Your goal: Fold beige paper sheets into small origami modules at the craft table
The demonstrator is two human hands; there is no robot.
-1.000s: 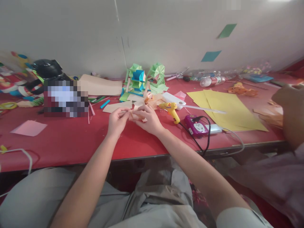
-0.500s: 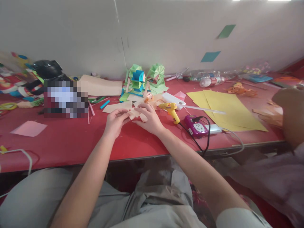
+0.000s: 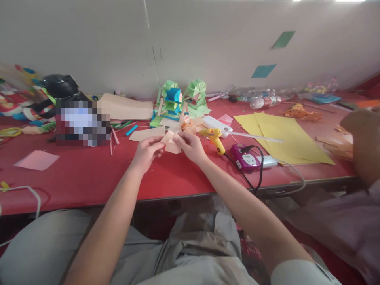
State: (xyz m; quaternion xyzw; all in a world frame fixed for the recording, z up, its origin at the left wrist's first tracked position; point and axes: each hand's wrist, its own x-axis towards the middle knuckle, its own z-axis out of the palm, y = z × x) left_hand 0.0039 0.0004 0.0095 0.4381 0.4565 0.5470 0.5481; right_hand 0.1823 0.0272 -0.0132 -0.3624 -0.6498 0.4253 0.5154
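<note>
A small piece of folded peach paper is held up between my two hands, above the red table. My left hand pinches its left edge between thumb and fingers. On the opposite side, my right hand grips the paper with thumb and forefinger. Loose cream paper lies just behind my left hand. A yellow glue gun rests right of my right hand, with a clear glue stick in its back end.
Green and blue folded-paper models stand by the wall. A purple power strip with cables sits near the front edge. Yellow sheets lie to the right, pink paper to the left. Another person's arm reaches in at far right.
The peach paper has turned and now shows its face more fully. My right hand's fingers, spread over it before, have closed in on its right side.
</note>
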